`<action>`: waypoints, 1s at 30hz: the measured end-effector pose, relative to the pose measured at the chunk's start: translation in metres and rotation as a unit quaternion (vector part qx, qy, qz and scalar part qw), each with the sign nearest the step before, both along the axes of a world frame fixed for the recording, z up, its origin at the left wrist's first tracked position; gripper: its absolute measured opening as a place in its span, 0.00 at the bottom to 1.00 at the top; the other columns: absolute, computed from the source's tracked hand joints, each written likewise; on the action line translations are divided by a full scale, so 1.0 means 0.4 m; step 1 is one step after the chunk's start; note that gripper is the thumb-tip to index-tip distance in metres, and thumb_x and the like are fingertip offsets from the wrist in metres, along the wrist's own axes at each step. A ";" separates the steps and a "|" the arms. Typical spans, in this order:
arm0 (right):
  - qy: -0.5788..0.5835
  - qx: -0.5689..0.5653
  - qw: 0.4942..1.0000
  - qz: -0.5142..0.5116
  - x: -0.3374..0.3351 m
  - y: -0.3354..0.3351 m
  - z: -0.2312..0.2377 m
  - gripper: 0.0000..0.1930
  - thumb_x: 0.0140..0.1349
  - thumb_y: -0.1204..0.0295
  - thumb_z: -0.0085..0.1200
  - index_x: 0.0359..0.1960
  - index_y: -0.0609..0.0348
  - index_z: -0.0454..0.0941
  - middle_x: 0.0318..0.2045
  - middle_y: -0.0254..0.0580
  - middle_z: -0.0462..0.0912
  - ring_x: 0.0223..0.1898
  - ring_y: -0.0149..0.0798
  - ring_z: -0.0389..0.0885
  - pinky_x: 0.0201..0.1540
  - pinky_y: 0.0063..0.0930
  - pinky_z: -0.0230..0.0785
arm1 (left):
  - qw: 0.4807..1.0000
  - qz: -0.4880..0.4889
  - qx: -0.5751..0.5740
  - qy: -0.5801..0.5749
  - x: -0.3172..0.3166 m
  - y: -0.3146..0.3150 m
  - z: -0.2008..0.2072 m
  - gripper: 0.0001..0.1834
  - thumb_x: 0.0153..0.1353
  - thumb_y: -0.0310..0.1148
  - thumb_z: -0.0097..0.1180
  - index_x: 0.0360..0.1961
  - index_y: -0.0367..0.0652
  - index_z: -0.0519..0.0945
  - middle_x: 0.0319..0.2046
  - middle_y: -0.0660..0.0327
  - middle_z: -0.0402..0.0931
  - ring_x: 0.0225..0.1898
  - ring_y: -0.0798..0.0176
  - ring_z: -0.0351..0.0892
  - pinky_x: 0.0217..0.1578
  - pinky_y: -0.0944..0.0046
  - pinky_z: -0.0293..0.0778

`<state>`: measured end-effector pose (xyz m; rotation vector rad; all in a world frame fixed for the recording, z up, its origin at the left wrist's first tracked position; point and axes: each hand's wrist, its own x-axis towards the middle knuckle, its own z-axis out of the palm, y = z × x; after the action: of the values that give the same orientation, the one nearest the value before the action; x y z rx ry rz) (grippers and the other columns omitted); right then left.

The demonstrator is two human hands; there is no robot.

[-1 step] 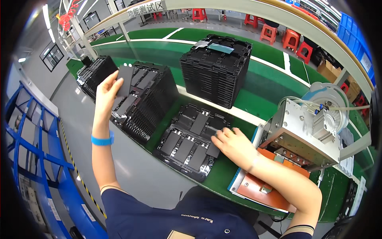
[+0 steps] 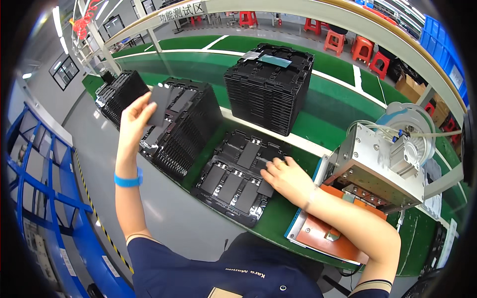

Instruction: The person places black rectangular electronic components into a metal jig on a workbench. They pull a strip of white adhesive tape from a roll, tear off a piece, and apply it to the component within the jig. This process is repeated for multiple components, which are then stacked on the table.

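Observation:
Raised at the left, my left hand (image 2: 135, 116) pinches a flat dark-grey rectangular pack (image 2: 160, 105) between thumb and fingers. The pack is held up in front of a tall stack of black trays (image 2: 191, 124), whose top tray bears similar packs. My right hand (image 2: 288, 181) is over the right end of a black slotted tray (image 2: 229, 146) on the green bench. Its bent fingers are on the upper end of another dark pack (image 2: 265, 188), partly hiding it. Several packs lie in the front row, and one pack (image 2: 248, 155) lies behind them.
Beyond the tray stands a taller black tray stack (image 2: 268, 89). Another tray stack (image 2: 121, 94) is at the far left. A metal machine (image 2: 377, 164) with an orange-brown base plate (image 2: 323, 236) stands close to my right arm. A blue rack (image 2: 54, 213) is at left.
My left hand and its pack have shifted slightly right, and the pack is a little lower. My right hand has moved slightly left over the tray.

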<state>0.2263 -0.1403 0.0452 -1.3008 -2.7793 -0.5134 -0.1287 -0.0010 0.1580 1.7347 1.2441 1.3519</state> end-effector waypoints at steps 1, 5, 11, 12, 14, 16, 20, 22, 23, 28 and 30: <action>-0.023 0.001 1.000 0.020 -0.021 0.023 -0.028 0.13 0.58 0.70 0.51 0.44 0.56 0.78 0.42 0.39 0.80 0.51 0.39 0.76 0.52 0.40 0.71 | 1.000 -0.011 0.010 0.001 -0.014 -0.023 -0.027 0.25 0.63 0.31 0.62 0.59 0.32 0.75 0.39 0.63 0.81 0.40 0.73 0.78 0.44 0.72 0.74; -0.082 -0.008 0.995 0.051 -0.042 0.057 -0.085 0.09 0.58 0.70 0.51 0.37 0.58 0.79 0.36 0.41 0.82 0.50 0.42 0.77 0.53 0.44 0.70 | 0.992 -0.094 -0.059 0.059 0.124 -0.122 -0.164 0.24 0.60 0.31 0.65 0.56 0.33 0.78 0.37 0.67 0.79 0.38 0.75 0.75 0.43 0.72 0.73; -0.081 0.004 0.995 0.053 -0.044 0.055 -0.103 0.09 0.58 0.69 0.51 0.35 0.59 0.79 0.32 0.42 0.82 0.46 0.42 0.79 0.48 0.44 0.74 | 0.982 -0.031 -0.056 0.179 0.245 -0.015 -0.427 0.21 0.57 0.33 0.66 0.52 0.38 0.82 0.24 0.61 0.78 0.23 0.68 0.74 0.29 0.67 0.72; -0.080 0.010 0.995 0.053 -0.051 0.057 -0.106 0.09 0.58 0.68 0.51 0.35 0.59 0.79 0.32 0.42 0.82 0.46 0.42 0.79 0.48 0.44 0.74 | 0.977 -0.018 -0.065 0.204 0.243 0.010 -0.458 0.21 0.56 0.34 0.66 0.51 0.38 0.83 0.26 0.60 0.79 0.25 0.65 0.76 0.30 0.65 0.73; -0.076 0.026 0.995 0.050 -0.055 0.062 -0.113 0.10 0.58 0.68 0.51 0.35 0.60 0.78 0.31 0.43 0.82 0.44 0.42 0.79 0.48 0.44 0.74 | 0.965 0.005 -0.034 0.260 0.256 0.021 -0.468 0.20 0.55 0.35 0.67 0.48 0.39 0.84 0.32 0.59 0.80 0.31 0.60 0.78 0.33 0.61 0.75; -0.087 0.046 0.994 0.046 -0.050 0.061 -0.117 0.11 0.58 0.67 0.51 0.38 0.61 0.78 0.32 0.43 0.82 0.44 0.43 0.79 0.47 0.43 0.74 | 0.946 0.030 0.048 0.320 0.272 0.001 -0.477 0.18 0.54 0.37 0.67 0.45 0.40 0.85 0.41 0.60 0.81 0.39 0.57 0.79 0.38 0.58 0.76; -0.110 0.039 0.992 0.056 -0.046 0.062 -0.117 0.13 0.58 0.64 0.52 0.34 0.60 0.83 0.32 0.42 0.85 0.43 0.46 0.80 0.48 0.51 0.75 | 0.905 -0.006 0.160 0.394 0.292 -0.054 -0.418 0.26 0.54 0.37 0.67 0.55 0.42 0.80 0.61 0.51 0.68 0.61 0.46 0.66 0.55 0.53 0.70; -0.143 0.023 0.988 0.062 -0.051 0.064 -0.101 0.13 0.58 0.64 0.52 0.33 0.59 0.84 0.32 0.41 0.85 0.43 0.46 0.80 0.49 0.51 0.75 | 0.862 -0.119 0.176 0.459 0.274 -0.047 -0.439 0.27 0.64 0.43 0.57 0.62 0.46 0.74 0.69 0.49 0.59 0.69 0.41 0.56 0.62 0.42 0.62; -0.147 0.035 0.987 0.054 -0.051 0.062 -0.090 0.12 0.57 0.65 0.53 0.30 0.59 0.84 0.32 0.40 0.85 0.44 0.46 0.79 0.50 0.49 0.73 | 0.861 -0.127 0.152 0.468 0.267 -0.051 -0.453 0.27 0.66 0.45 0.54 0.63 0.46 0.73 0.69 0.50 0.60 0.70 0.41 0.55 0.63 0.42 0.63; -0.014 0.055 0.998 0.019 0.001 -0.053 0.101 0.13 0.55 0.70 0.52 0.40 0.60 0.81 0.40 0.41 0.80 0.47 0.39 0.76 0.53 0.35 0.68 | 0.856 -0.167 0.105 0.478 0.228 -0.048 -0.453 0.25 0.70 0.47 0.47 0.62 0.46 0.74 0.66 0.50 0.66 0.69 0.39 0.59 0.62 0.46 0.65; 0.048 0.085 0.995 -0.006 0.058 -0.172 0.184 0.19 0.53 0.71 0.53 0.48 0.60 0.79 0.50 0.44 0.76 0.44 0.37 0.76 0.45 0.31 0.71 | 0.849 -0.175 0.109 0.487 0.228 -0.047 -0.431 0.24 0.69 0.47 0.48 0.60 0.45 0.76 0.65 0.49 0.67 0.67 0.39 0.61 0.61 0.45 0.66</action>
<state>0.2497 -0.2090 0.1187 -1.2721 -2.5886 -0.6538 -0.0376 -0.0198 -0.0143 2.8056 1.1476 0.3426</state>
